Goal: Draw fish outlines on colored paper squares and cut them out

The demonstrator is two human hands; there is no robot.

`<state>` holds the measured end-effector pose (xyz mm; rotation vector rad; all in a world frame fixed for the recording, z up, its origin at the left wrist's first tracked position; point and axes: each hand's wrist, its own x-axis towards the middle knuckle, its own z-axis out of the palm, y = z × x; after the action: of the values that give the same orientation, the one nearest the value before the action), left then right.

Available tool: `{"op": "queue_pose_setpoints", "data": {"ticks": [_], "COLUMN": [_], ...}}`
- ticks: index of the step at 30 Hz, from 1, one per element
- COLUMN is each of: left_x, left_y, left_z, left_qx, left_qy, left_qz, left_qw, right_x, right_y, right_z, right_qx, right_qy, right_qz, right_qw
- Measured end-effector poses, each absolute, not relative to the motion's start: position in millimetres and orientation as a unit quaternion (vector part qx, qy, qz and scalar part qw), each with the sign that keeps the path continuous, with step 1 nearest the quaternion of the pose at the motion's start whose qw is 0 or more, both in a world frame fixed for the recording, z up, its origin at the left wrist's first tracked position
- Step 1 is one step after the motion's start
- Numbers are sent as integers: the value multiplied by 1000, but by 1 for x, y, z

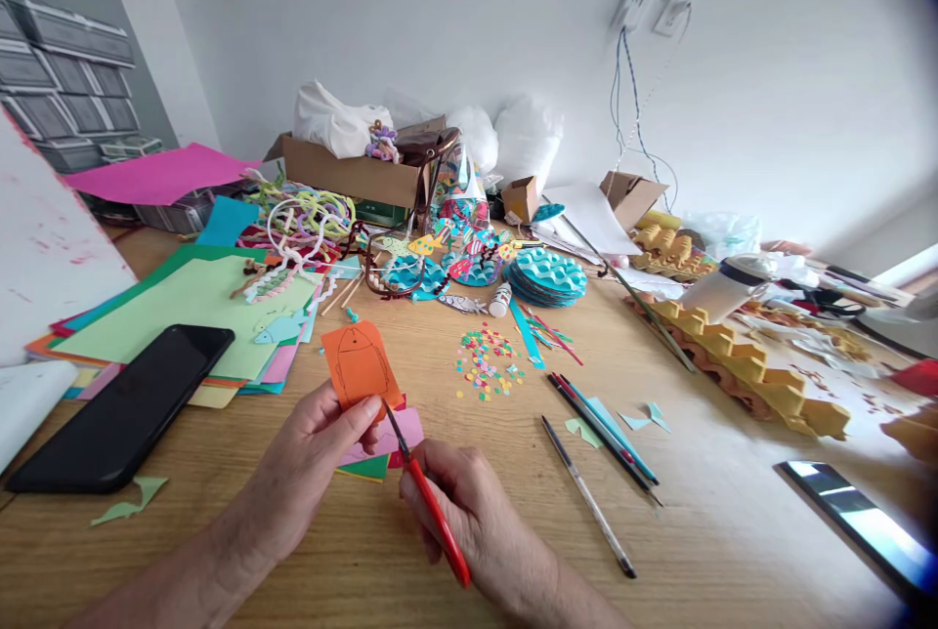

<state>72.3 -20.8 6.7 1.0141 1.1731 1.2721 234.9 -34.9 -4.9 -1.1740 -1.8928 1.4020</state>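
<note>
My left hand (312,448) pinches the lower edge of a piece of orange paper (357,356), which has a fish outline drawn on it in dark lines. Red-handled scissors (434,512) are gripped in my right hand (469,512). Their blades meet the lower right corner of the orange paper, close to my left thumb. How far the blades are apart I cannot tell. Beneath my hands lie small coloured paper pieces, a pink one (405,430) and a green one (372,468) among them.
Right of my hands lie a pen (588,497), pencils (605,429) and paper confetti (488,360). A black phone (128,409) rests at the left by coloured sheets (176,312). Wavy blue discs (546,277) are stacked farther back. A yellow egg carton (740,356) stretches along the right.
</note>
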Motion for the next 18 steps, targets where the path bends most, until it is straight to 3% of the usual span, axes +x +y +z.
{"op": "queue_pose_setpoints", "data": {"ticks": [18], "left_x": [67], "left_y": [-20], "left_z": [4], "left_qx": [460], "left_qy": [476], "left_qz": [523], "left_qw": [536], "right_x": [238], "right_y": [-34], "right_z": [-6], "right_qx": [-419], "right_qy": [-731], "right_qz": [475], "right_qw": [253]}}
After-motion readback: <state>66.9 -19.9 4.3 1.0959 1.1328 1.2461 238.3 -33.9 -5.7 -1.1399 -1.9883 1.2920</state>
